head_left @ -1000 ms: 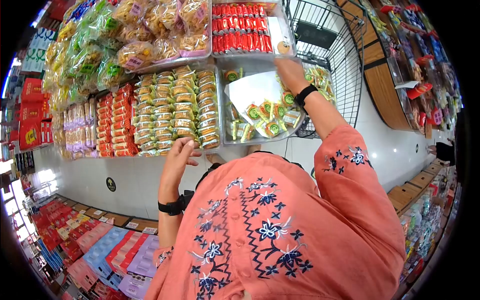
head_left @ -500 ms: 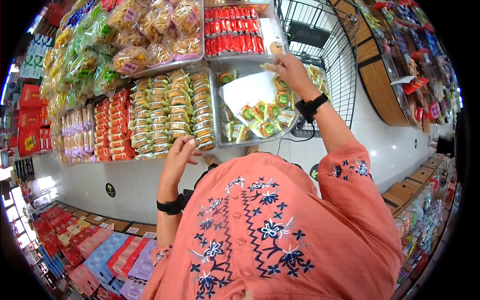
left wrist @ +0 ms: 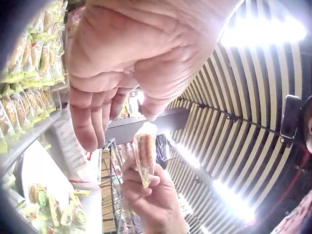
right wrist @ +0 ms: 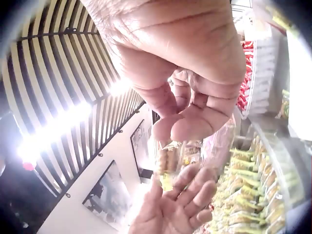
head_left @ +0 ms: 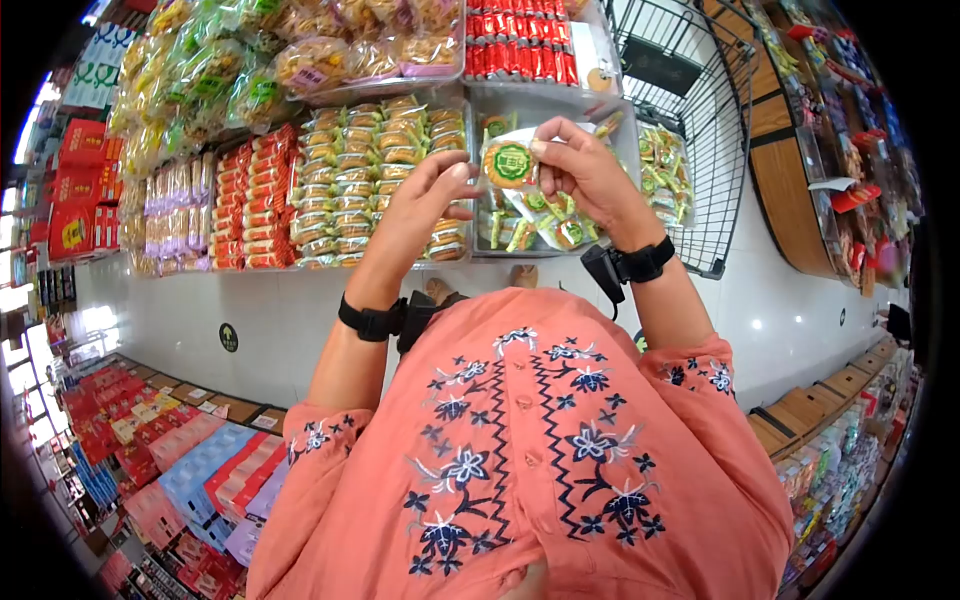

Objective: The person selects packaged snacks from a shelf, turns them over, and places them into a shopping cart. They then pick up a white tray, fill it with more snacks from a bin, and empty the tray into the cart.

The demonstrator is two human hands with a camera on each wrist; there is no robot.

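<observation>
In the head view, my right hand (head_left: 592, 182) pinches a round cookie in a clear wrapper with a green label (head_left: 508, 164) between thumb and fingers. My left hand (head_left: 420, 208) is just left of it, palm facing it, fingers relaxed and holding nothing. The left wrist view shows the packet (left wrist: 145, 150) upright in the right hand (left wrist: 152, 197), close below the left thumb tip; contact cannot be told. In the right wrist view the left hand (right wrist: 170, 212) lies open beneath the packet (right wrist: 168, 160). Behind the hands, a clear bin (head_left: 620, 150) holds loose green-labelled packets (head_left: 520, 234).
Rows of wrapped cakes (head_left: 355, 185) fill the bin on the left, with red packets (head_left: 520, 50) above. A wire shopping cart (head_left: 715, 170) stands at the right, beside a bag of similar packets (head_left: 660, 175). Tiled floor (head_left: 290, 350) lies below the bins.
My right hand has moved from the bin's far right side back toward the left with the packet, whose label now shows. My left hand has risen toward it. The view has shifted.
</observation>
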